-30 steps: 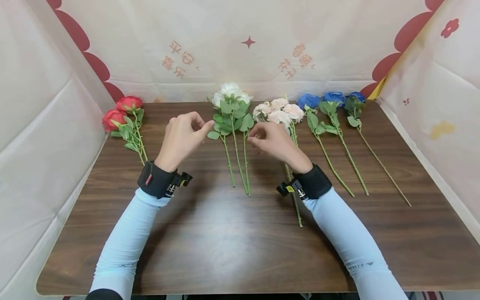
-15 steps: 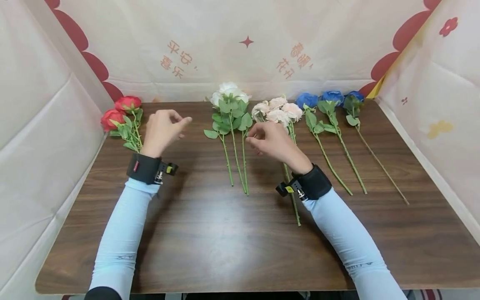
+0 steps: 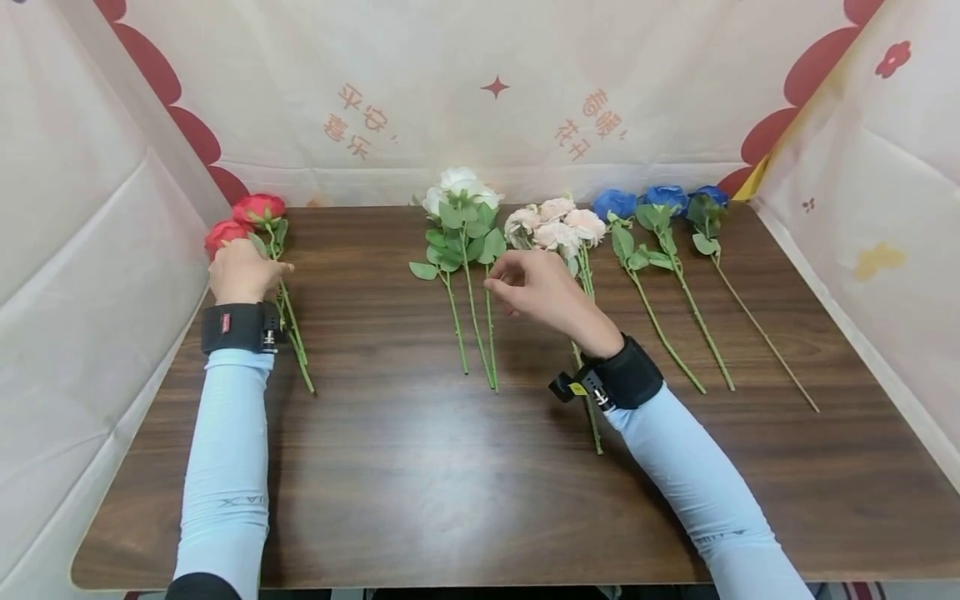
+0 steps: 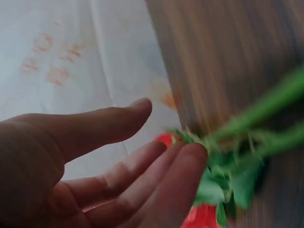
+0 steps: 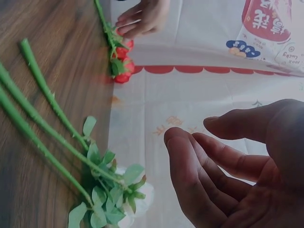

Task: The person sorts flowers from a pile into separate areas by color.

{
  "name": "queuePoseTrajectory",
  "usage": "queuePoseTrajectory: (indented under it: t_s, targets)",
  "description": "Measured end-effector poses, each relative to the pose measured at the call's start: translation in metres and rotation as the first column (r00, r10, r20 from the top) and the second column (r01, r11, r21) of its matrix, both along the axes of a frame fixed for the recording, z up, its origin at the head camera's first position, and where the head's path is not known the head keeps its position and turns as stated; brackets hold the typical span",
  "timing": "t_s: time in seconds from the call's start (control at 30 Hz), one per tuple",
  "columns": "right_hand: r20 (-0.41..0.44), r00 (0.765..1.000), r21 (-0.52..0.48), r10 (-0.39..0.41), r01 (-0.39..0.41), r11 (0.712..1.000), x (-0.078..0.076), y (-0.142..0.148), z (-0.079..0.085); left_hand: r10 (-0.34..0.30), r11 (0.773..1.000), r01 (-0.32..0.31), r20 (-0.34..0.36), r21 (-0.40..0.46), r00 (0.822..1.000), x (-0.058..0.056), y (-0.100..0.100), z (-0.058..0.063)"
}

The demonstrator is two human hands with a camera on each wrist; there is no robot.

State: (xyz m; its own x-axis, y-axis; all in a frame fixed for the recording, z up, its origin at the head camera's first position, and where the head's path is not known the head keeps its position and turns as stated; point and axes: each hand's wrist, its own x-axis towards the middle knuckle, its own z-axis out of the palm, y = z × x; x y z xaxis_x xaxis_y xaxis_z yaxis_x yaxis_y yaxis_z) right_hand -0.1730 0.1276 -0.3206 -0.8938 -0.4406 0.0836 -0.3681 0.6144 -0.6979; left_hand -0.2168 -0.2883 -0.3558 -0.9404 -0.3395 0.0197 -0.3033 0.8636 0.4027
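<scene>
My left hand (image 3: 243, 273) is over the left side of the red roses (image 3: 258, 207), hiding part of their leaves and stems. In the left wrist view its thumb and fingers (image 4: 164, 185) stand apart, with nothing between them and the rose stems (image 4: 266, 111) just beyond. My right hand (image 3: 546, 296) hovers beside the white roses (image 3: 459, 185) and in front of the pale pink roses (image 3: 558, 232). Loosely bent, its fingers (image 5: 183, 164) hold nothing, and a gap shows between thumb and fingertips in the right wrist view.
Several long-stemmed flowers lie along the back of the brown wooden table (image 3: 420, 500). Blue roses (image 3: 666, 198) are at the back right, stems pointing towards the front. Pale cloth walls (image 3: 465, 125) enclose the left, back and right sides.
My left hand has moved left, from beside the white roses to the red ones. The right hand has stayed nearly in place. The flowers lie as before.
</scene>
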Motion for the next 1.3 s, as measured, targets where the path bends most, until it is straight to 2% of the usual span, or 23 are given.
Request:
queuePoseTrajectory:
  t_s: [0.07,0.2,0.3,0.5,0.83,1.0,1.3]
  targets:
    - [0.005,1.0,-0.018,0.015,-0.015,1.0,0.001,-0.001,0.0,0.031,0.999,-0.029,0.051,-0.04,0.998,-0.001,-0.003,-0.005]
    - [0.031,0.999,-0.045,0.031,-0.03,0.999,0.002,-0.002,-0.001,0.069,0.996,-0.062,0.129,-0.06,0.989,-0.004,-0.004,-0.015]
    - [0.045,0.998,-0.051,0.035,-0.033,0.998,0.002,-0.004,-0.003,0.071,0.996,-0.062,0.131,-0.071,0.989,-0.006,-0.005,-0.02]
    - [0.048,0.998,-0.055,0.038,-0.035,0.998,0.002,-0.004,-0.005,0.061,0.996,-0.053,0.125,-0.068,0.99,-0.005,-0.004,-0.023]
    - [0.057,0.998,-0.033,0.027,-0.026,0.999,0.001,-0.005,-0.008,0.0,0.997,0.004,0.049,-0.083,0.999,-0.007,-0.002,-0.028]
    - [0.066,0.997,-0.035,0.025,-0.023,0.999,0.0,-0.003,-0.01,-0.005,0.996,0.006,0.008,-0.085,1.0,-0.008,-0.001,-0.026]
    - [0.062,0.998,-0.042,0.031,-0.029,0.999,-0.003,-0.001,-0.013,-0.04,0.998,0.035,-0.081,-0.052,0.996,-0.002,0.005,-0.01]
